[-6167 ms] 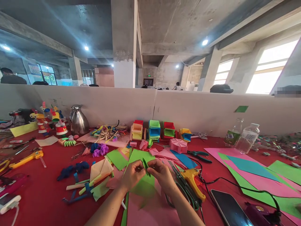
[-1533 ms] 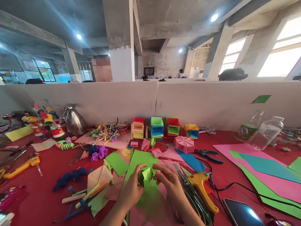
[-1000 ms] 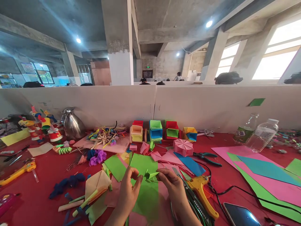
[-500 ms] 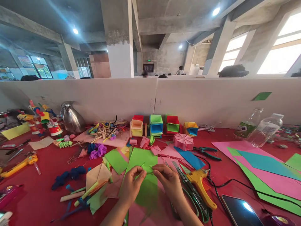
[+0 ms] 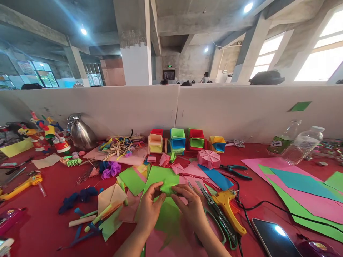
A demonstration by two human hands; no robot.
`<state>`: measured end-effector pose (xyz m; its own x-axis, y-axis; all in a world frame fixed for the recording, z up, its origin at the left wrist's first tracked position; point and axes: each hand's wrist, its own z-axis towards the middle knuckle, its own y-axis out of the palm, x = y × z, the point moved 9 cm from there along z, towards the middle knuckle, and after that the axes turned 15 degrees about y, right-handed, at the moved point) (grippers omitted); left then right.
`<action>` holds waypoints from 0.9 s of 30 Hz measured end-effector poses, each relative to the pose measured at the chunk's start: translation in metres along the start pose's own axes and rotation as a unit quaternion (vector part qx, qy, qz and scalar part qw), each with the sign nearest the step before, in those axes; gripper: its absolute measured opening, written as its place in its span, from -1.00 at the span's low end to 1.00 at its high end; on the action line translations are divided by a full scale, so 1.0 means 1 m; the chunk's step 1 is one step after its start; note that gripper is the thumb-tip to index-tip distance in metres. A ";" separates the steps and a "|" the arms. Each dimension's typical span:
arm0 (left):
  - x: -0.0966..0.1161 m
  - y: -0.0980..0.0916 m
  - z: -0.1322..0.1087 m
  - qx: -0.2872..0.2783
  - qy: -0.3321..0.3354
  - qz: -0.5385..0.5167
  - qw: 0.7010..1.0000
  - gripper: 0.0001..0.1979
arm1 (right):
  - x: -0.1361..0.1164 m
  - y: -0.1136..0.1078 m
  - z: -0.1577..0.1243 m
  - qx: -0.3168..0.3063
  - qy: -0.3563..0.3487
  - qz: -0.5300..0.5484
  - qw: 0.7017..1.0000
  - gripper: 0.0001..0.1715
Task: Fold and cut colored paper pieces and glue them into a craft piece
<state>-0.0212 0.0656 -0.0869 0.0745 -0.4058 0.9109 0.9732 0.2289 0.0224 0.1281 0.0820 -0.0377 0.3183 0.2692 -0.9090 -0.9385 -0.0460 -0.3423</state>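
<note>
Green folded paper (image 5: 168,187) pinched between left hand (image 5: 149,212), right hand (image 5: 190,210)

No legible text. Green sign (image 5: 169,66) right of concrete pillar (image 5: 135,53): characters too small. Bottle label (image 5: 276,143), far right of pillar, low: white marks, unreadable.

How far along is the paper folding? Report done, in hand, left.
Done: folded paper boxes stand stacked by the partition. In hand: left hand and right hand pinch a small green piece, partly folded. Left: flat sheets lie unfolded at right.
</note>
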 end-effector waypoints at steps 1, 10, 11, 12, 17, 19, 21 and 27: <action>0.001 -0.001 0.000 0.002 0.001 0.009 1.000 -0.67 | -0.001 0.000 0.000 0.002 -0.007 -0.009 1.000 -0.83; 0.012 -0.004 -0.002 0.008 0.024 0.077 0.997 -0.73 | -0.009 0.005 -0.005 0.009 -0.064 -0.061 0.996 -0.76; 0.014 -0.004 -0.002 0.005 0.028 0.079 0.996 -0.73 | -0.010 0.005 -0.006 0.011 -0.067 -0.065 0.996 -0.76; 0.016 -0.003 -0.001 0.003 0.032 0.080 0.996 -0.72 | -0.010 0.004 -0.006 0.014 -0.069 -0.067 0.995 -0.76; 0.020 -0.007 -0.001 0.035 0.038 0.040 0.998 -0.56 | -0.011 -0.006 -0.004 0.054 -0.055 -0.063 0.995 -0.77; 0.016 -0.006 -0.002 0.047 0.017 0.013 0.999 -0.61 | -0.010 -0.009 -0.003 0.073 -0.041 -0.059 0.995 -0.75; 0.012 -0.001 -0.002 0.033 -0.001 -0.008 0.999 -0.63 | -0.010 -0.010 -0.003 0.082 -0.029 -0.056 0.995 -0.74; 0.010 0.009 -0.001 -0.007 -0.021 -0.021 1.000 -0.66 | -0.009 -0.002 -0.006 0.060 -0.022 -0.056 0.996 -0.77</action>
<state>-0.0110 0.0628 -0.0776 0.0243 -0.3770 0.9259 0.9782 0.1999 0.0557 0.1278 0.0744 -0.0305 0.4180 0.3075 -0.8548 -0.9076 0.1009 -0.4076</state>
